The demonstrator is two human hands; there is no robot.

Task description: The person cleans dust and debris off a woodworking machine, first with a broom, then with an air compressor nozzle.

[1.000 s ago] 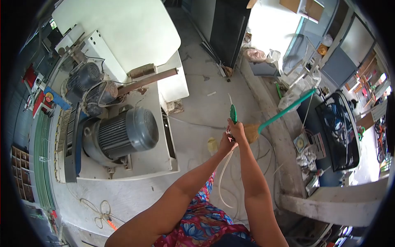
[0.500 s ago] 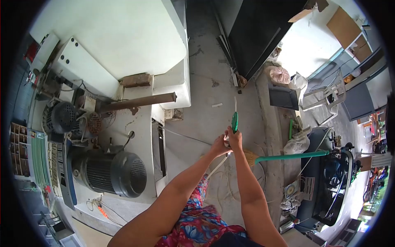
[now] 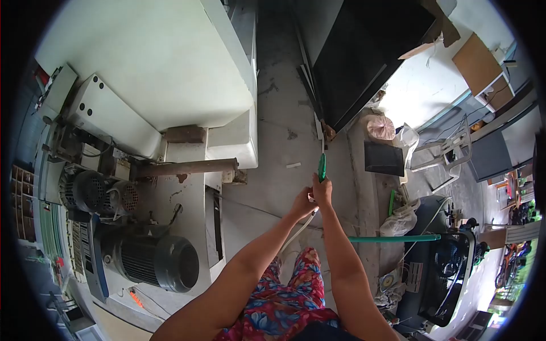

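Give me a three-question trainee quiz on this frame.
1. True or false: the right hand grips a green-handled tool.
2. On which side of the person does the grey motor sit? A left; B right; C between the arms.
3. Fill in: a ___ tube leads up to the left hand.
Key: 1 true; 2 A; 3 white.

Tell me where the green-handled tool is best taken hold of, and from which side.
Probably its green handle, low down, approached from the person's side: the thin tip points away from the body and a white hose hangs below. The right hand wraps there, left hand beside it.
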